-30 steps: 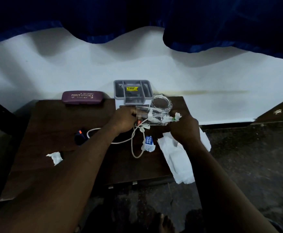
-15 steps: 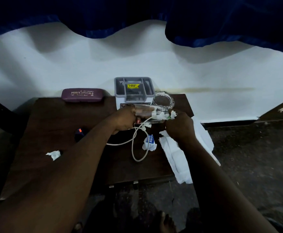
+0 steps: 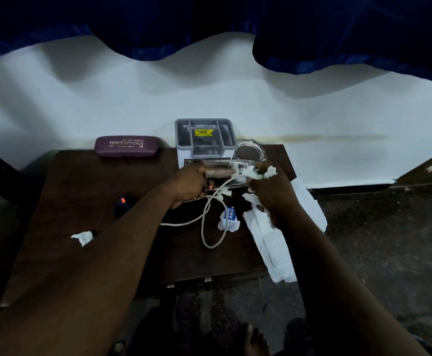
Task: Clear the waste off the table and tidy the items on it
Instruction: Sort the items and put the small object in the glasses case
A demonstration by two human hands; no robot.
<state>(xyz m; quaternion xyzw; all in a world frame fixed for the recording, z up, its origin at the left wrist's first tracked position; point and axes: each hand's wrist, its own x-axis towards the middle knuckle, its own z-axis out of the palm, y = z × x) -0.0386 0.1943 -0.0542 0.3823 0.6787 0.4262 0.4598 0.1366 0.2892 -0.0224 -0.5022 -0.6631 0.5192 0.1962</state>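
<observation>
Dark wooden table (image 3: 81,201) viewed from above, set against a white wall. Clear glass tumbler (image 3: 225,173) tipped on its side above the table's far centre, base gripped in the closed left hand (image 3: 189,186), mouth turned toward the right hand (image 3: 271,194). Right hand curled at the tumbler's mouth, fingers pinched on crumpled white tissue scraps (image 3: 261,173) that sit half inside the rim. Just behind the tumbler, a second clear glass (image 3: 249,151) upright, contents not discernible. Left of that glass, at the table's back edge, a grey compartmented organiser (image 3: 204,136) with a yellow price sticker, compartments apparently bare. Further left along the same edge, a closed maroon spectacle case (image 3: 126,146). Below the tumbler, a looped white cable (image 3: 207,227); beside the loop, a torn blue-and-white wrapper (image 3: 229,218). White plastic bag (image 3: 274,247) draped over the table's right edge, under the right forearm. Near the left forearm, a small dark device (image 3: 121,205) with an orange mark and a lone tissue scrap (image 3: 82,236).
</observation>
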